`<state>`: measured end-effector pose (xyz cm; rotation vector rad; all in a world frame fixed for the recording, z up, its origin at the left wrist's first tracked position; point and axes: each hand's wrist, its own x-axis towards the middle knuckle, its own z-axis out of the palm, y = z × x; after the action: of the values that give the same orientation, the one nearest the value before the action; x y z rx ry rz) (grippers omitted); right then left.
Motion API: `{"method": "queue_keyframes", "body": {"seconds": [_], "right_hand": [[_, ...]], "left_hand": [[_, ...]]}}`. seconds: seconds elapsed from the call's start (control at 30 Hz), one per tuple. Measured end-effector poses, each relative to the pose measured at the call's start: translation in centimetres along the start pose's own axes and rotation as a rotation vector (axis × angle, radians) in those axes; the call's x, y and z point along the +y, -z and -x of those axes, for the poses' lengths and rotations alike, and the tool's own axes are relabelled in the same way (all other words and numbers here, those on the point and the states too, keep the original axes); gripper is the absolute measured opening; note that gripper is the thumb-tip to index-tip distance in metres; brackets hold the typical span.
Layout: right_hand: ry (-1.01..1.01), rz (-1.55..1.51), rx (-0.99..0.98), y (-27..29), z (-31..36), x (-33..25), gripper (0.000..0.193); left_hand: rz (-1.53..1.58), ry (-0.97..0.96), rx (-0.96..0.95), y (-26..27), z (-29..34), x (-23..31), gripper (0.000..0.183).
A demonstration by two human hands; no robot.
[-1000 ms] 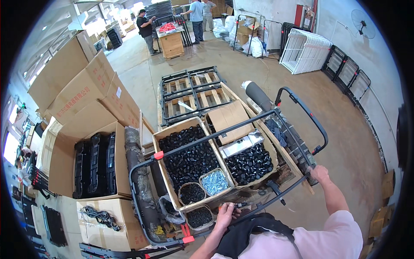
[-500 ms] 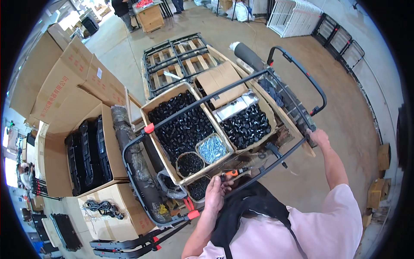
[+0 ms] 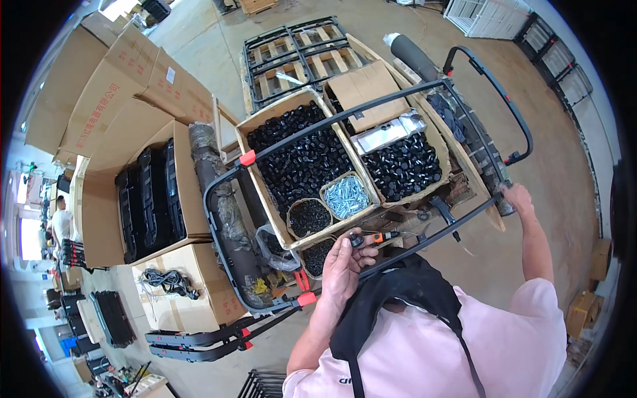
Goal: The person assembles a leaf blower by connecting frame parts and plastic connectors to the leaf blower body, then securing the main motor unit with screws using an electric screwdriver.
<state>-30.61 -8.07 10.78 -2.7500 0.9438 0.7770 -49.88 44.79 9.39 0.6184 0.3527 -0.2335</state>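
Observation:
A black tubular metal frame (image 3: 438, 237) with red corner joints lies across the boxes in front of me. My right hand (image 3: 517, 198) is closed around its right end. My left hand (image 3: 345, 264) is raised near the frame's near bar, its fingers pinching a small black plastic piece (image 3: 356, 239) like those in the boxes. Just past those fingers is an orange and black tool (image 3: 383, 237); its lower part is hidden. Open boxes hold black plastic caps (image 3: 298, 156), more caps (image 3: 401, 166), silver screws (image 3: 346, 197) and small black parts (image 3: 309, 217).
On the left stands an open carton (image 3: 99, 199) with black moulded parts, above a closed carton (image 3: 179, 312) carrying a coiled cable (image 3: 169, 282). Wrapped rolls (image 3: 222, 205) flank the boxes. Farther off, a black frame lies on a wooden pallet (image 3: 298, 66). Another person (image 3: 62, 222) stands far left.
My left hand has risen slightly, and the black piece in its fingers now shows. The view has shifted, so the boxes and frame sit higher and farther right. My right hand keeps hold of the frame.

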Motion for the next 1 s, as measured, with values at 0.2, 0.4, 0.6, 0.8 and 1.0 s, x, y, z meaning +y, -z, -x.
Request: {"method": "queue_keyframes", "body": {"seconds": [0.2,0.4,0.6,0.8,1.0], "right_hand": [[0.331,0.355,0.340,-4.6,-4.9,4.9,0.051],[0.405,0.258,0.363,-1.1,0.8,0.0,0.045],[1.097,-0.704,-0.476,-1.4,20.0,-15.0,0.044],[1.083,-1.016,-0.842,-4.3,23.8,-18.1,0.041],[1.132,-1.163,-0.679,-6.9,22.5,-17.7,0.027]], "left_hand": [[0.003,-0.031,-0.037,-2.6,-1.6,-0.9,0.040],[-0.015,-0.083,-0.036,-5.7,-2.2,-0.4,0.037],[-0.114,-0.274,-0.031,-10.1,-4.2,-1.4,0.034],[-0.358,-0.435,0.023,-10.4,-3.7,-2.5,0.027],[-0.594,-0.505,0.123,-10.2,-3.8,-2.0,0.021]]}}
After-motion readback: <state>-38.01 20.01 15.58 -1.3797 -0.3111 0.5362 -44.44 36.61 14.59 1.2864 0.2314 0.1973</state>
